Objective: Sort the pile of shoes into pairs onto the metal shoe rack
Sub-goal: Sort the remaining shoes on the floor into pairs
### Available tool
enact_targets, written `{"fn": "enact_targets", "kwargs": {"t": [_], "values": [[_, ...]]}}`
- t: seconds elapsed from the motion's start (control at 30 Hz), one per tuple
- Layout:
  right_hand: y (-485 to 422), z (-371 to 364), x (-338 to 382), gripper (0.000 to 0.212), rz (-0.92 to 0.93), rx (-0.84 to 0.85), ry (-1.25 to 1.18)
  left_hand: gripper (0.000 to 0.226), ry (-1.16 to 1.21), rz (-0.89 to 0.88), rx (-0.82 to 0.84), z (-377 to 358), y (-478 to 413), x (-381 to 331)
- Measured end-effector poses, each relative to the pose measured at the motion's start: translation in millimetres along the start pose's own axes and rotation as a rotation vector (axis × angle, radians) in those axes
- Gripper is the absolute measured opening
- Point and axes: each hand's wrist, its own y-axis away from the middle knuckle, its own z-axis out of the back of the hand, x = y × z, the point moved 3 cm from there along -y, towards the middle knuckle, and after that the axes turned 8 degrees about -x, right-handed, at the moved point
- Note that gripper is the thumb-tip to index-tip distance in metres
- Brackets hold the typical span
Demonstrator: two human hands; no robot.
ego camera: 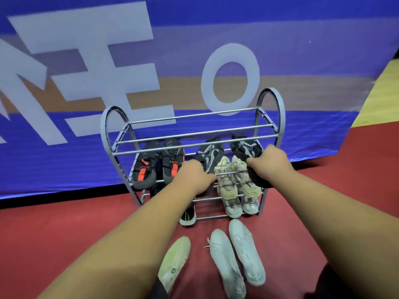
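Head view. Metal shoe rack (281, 119) stands on red floor (64, 223), backed by a blue banner (216, 24). Banner carries big pale lettering: an "O" (231, 78) reads plainly, the other characters run off the frame edge and cannot be made out.

Middle shelf, left: black pair with orange-red tabs (146, 167). Right of it, two black shoes with white patterning.
- Left hand (194, 175): grip closed, fingers curled over the heel of the first patterned shoe (208, 156).
- Right hand (267, 160): grip closed around the heel of the second patterned shoe (244, 147), which is tilted over the shelf's right end.

Shelf below: cream pair (226, 180), side lettering too blurred to read. Bottom tier: pale pair (234, 209) and a black shoe with green toe (187, 215).

On the floor before the rack: two white shoes (237, 255) side by side, and a white-and-lime shoe (174, 260) with a small round logo, unreadable.
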Motion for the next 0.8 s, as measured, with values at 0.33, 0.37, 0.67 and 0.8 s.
{"fn": "enact_targets", "kwargs": {"t": [0.33,0.37,0.67,0.8], "values": [[-57.6,-57.2,1.7,0.042,-0.086,-0.037,-0.141,0.062,0.003,0.038,-0.164,-62.9,-79.0,-22.9],[-62.2,-61.5,1.2,0.039,-0.089,-0.053,-0.148,0.058,-0.002,0.045,-0.169,-67.1,-84.8,-26.2],[-104.8,-101.3,-8.8,0.038,-0.068,-0.044,-0.022,0.052,-0.045,0.030,-0.171,-101.5,-116.3,-51.2],[-113.5,-102.2,-12.3,0.041,-0.035,-0.021,0.095,0.075,-0.092,0.010,-0.106,-114.4,-117.4,-52.4]]}}
